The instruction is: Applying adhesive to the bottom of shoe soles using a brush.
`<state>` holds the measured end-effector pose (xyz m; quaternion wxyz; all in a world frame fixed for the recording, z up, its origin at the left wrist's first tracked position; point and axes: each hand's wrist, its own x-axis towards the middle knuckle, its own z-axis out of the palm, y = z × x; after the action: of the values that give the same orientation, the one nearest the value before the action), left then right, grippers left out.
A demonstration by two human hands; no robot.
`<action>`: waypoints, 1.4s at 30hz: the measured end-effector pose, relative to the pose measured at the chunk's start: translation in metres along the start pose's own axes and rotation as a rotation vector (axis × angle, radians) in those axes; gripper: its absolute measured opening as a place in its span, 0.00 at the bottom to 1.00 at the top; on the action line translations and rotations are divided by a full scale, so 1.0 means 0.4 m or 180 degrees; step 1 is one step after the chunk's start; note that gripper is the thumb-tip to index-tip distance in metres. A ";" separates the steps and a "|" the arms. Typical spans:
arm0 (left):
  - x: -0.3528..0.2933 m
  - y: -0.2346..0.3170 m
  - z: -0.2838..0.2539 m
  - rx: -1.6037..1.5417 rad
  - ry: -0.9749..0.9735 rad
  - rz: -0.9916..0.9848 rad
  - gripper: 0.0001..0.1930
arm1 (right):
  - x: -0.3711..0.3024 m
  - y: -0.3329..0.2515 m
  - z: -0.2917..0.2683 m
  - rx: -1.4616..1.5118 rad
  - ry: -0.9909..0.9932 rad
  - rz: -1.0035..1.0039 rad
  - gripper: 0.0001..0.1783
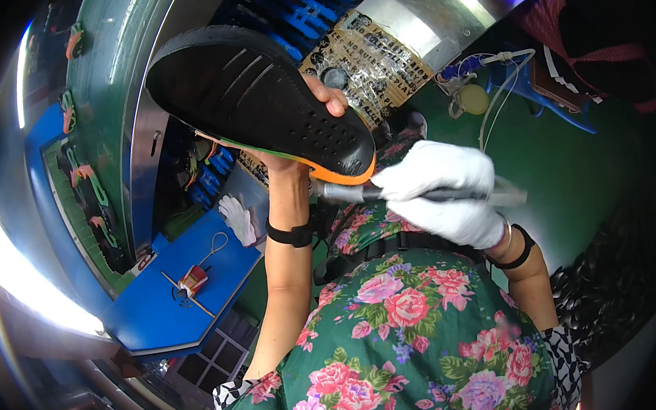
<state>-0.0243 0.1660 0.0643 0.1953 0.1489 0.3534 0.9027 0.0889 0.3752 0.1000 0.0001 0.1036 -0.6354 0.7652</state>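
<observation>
A large black shoe sole with an orange and green rim is tilted up in front of me. My bare left hand grips it from beneath, with fingers curled over its far edge. My right hand, in a white glove, is closed around a slim dark-handled tool. The tool's grey end lies just below the sole's orange tip; I cannot tell whether they touch. Its other end is smeared by motion, and its exact kind is unclear.
On a blue table at left lie a red container with thin sticks and a white glove. Beyond, shoe parts rest on a green conveyor. A printed cardboard sheet lies ahead; cables hang at right.
</observation>
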 end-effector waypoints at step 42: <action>0.011 0.018 -0.054 -0.0140 0.0149 -0.2418 0.48 | 0.056 0.054 -0.023 -0.1072 -0.1803 -0.1599 0.18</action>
<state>-0.0387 0.1506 0.0545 0.5110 -0.0177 0.3683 0.7765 0.0627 0.3772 0.0810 0.0289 0.4604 -0.6816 0.5680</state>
